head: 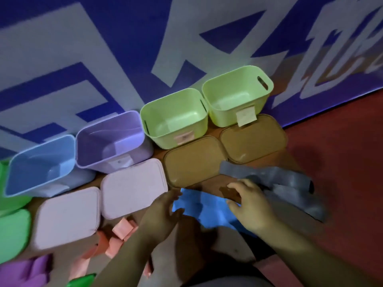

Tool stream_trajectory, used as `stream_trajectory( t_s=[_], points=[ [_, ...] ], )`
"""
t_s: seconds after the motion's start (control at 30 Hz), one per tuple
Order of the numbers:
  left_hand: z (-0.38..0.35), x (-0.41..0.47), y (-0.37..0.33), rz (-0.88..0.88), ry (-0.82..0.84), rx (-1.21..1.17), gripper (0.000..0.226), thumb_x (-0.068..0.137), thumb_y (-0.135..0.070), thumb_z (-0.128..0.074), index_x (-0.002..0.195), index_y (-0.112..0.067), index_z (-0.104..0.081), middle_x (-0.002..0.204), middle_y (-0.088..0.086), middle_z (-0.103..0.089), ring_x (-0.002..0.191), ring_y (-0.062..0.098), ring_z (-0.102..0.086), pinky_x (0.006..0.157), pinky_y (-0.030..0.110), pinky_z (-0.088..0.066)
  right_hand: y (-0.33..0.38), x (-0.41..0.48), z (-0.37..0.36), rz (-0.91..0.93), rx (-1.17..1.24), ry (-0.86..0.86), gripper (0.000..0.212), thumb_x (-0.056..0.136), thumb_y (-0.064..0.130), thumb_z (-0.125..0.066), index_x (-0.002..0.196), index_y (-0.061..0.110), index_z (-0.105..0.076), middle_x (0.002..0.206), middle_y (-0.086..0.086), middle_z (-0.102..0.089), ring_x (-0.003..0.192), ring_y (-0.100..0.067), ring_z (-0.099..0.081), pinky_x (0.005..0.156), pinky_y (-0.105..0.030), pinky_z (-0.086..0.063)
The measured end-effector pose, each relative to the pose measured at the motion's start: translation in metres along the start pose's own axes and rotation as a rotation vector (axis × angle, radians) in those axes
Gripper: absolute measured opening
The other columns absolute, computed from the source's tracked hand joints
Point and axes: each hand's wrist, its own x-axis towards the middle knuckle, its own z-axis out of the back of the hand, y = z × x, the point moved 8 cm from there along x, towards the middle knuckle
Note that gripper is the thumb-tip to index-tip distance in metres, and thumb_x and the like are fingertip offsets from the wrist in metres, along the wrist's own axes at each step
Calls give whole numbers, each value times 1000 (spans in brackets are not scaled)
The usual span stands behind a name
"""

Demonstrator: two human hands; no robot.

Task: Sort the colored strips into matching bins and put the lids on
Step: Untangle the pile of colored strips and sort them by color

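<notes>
The right hand (250,206) has its grip closed on a brown strip (229,193), thumb under and fingers curled over its near end. The strip pokes out to the left of the grip, just above the blue strips (199,208) spread between the two hands. Grey strips (290,183) lie in a loose heap just beyond and to the right of that hand; motion blur hides whether the knuckles touch them.

The left hand (163,212) is relaxed, fingers spread and holding nothing. Its fingertips are at the left edge of the blue strips; contact cannot be told.

Four bins stand in a slanting row against a blue-and-white banner (124,48), all open-topped: blue bin (22,162), purple bin (91,137), green bin (165,112) and lime bin (228,90). No brown bin is in view.

Lids lie flat in front of them. Two tan lids (194,164) sit before the green and lime bins, the nearer one just beyond the brown strip. Two pale lids (68,218) sit before the blue and purple bins. A green lid (12,230) is at the far left edge.

Pink strips (122,229) are piled near the left forearm, and purple strips (24,272) lie at the bottom left corner.
</notes>
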Motion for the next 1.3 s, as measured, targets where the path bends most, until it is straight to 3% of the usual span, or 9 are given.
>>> stream_trajectory(
  t_s=[0.07, 0.3, 0.47, 0.63, 0.8, 0.87, 1.03, 1.17, 1.3],
  points=[
    [16, -21, 22, 46, -40, -18, 41, 80, -15, -76, 117, -28, -62, 103, -25, -58, 97, -19, -51, 83, -1, -34, 26, 3, -17, 62, -24, 21, 37, 79, 33, -73, 114, 23, -66, 117, 3, -59, 112, -20, -56, 95, -33, -47],
    [66, -85, 103, 180, -136, 36, 42, 83, -28, -74, 121, -32, -59, 111, -18, -60, 101, 8, -58, 86, 28, -49, 109, -3, -90, 166, -40, 168, 42, 82, 32, -71, 122, 22, -63, 128, 5, -57, 118, -17, -57, 95, -24, -41],
    [101, -113, 155, 242, -163, 76, 47, 79, -29, -77, 123, -31, -59, 113, -11, -60, 99, 14, -57, 83, 28, -48, 167, -13, -140, 218, -58, 263, 41, 85, 33, -69, 125, 25, -61, 132, 6, -55, 129, -12, -47, 103, -19, -34],
    [127, -134, 199, 268, -168, 39, 42, 74, -37, -69, 115, -30, -62, 109, -7, -59, 99, 18, -59, 85, 35, -51, 207, -19, -184, 186, -87, 350, 43, 86, 36, -65, 127, 32, -56, 131, 14, -50, 116, -8, -54, 96, -21, -43],
    [130, -145, 234, 228, -94, -30, 53, 74, -24, -76, 113, -47, -49, 99, -30, -48, 92, -11, -52, 77, 8, -39, 227, -27, -232, 134, -73, 433, 41, 78, 32, -68, 117, 34, -60, 119, 15, -56, 107, -7, -55, 85, -18, -44],
    [124, -145, 248, 243, -38, -40, 52, 75, -26, -75, 118, -45, -52, 106, -25, -55, 99, -5, -56, 84, 16, -46, 229, -34, -248, 108, -67, 463, 44, 79, 34, -69, 121, 33, -59, 118, 19, -55, 105, -1, -54, 85, -10, -40],
    [103, -143, 260, 233, 98, -144, 51, 79, -25, -70, 115, -52, -46, 99, -29, -61, 87, -3, -59, 74, 18, -49, 227, -46, -266, -28, -75, 474, 52, 81, 36, -65, 131, 37, -49, 129, 13, -52, 111, -11, -57, 92, -24, -47],
    [97, -142, 261, 244, 85, -88, 52, 88, -30, -64, 133, -42, -42, 112, -18, -67, 97, 8, -65, 84, 28, -53, 226, -48, -266, -45, -63, 442, 55, 78, 37, -65, 131, 37, -49, 128, 12, -55, 112, -10, -57, 94, -23, -47],
    [102, -139, 246, 184, 88, -76, 40, 90, -25, -57, 124, -42, -44, 94, -12, -64, 86, 18, -63, 76, 36, -53, 221, -48, -258, -92, 48, 406, 49, 76, 28, -70, 121, 40, -54, 117, 20, -60, 104, -2, -60, 91, -22, -50]
  ],
)
